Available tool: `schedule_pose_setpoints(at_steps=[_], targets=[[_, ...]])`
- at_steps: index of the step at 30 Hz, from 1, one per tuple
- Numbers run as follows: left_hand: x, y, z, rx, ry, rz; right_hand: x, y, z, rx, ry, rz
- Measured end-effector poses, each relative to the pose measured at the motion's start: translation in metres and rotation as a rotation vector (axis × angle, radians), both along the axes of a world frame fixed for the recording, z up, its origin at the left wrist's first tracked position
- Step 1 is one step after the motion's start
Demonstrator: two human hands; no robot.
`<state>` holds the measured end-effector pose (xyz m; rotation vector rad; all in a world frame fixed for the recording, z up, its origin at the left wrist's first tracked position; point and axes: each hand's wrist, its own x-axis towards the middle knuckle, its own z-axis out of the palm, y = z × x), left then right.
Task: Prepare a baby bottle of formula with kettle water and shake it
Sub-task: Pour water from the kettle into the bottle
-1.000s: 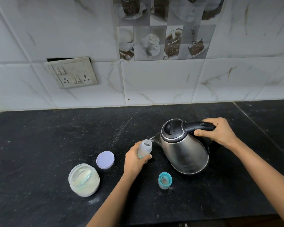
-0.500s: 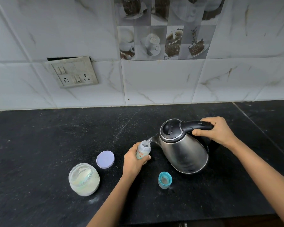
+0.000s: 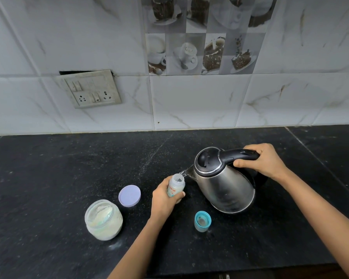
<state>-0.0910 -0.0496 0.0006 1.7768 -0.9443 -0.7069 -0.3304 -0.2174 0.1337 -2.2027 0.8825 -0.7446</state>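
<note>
Left grip (image 3: 163, 200) round bottle (image 3: 176, 185) at kettle (image 3: 227, 187) spout

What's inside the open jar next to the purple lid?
Pale powder fills most of the jar. Anything buried under the powder, like a scoop, is covered and cannot be seen.

The kettle (image 3: 228, 190) has a smooth, polished steel body, and its top (image 3: 208, 160) and handle (image 3: 242, 154) are glossy black plastic. The baby bottle (image 3: 175, 186) is cloudy translucent plastic, the jar (image 3: 103, 220) is clear and shiny over chalky off-white powder, and the lilac lid (image 3: 129, 195) and teal cap (image 3: 202, 221) are smooth plastic. The desk (image 3: 69, 168) is black speckled stone with a low sheen, the wall tiles (image 3: 189, 101) are glossy and marble-veined, and the switch plate (image 3: 91, 89) is dull, grimy plastic.
</note>
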Motion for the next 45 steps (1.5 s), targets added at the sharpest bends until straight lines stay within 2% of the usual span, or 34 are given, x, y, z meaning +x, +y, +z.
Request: schedule_pose_setpoints(at_steps=[31, 45], targets=[[-0.010, -0.014, -0.010, -0.057, 0.019, -0.005, -0.008, 0.012, 0.008, 0.042, -0.066, 0.044], [-0.018, -0.023, -0.002, -0.065, 0.033, -0.059, -0.036, -0.001, -0.019, 0.112, -0.175, -0.064]])
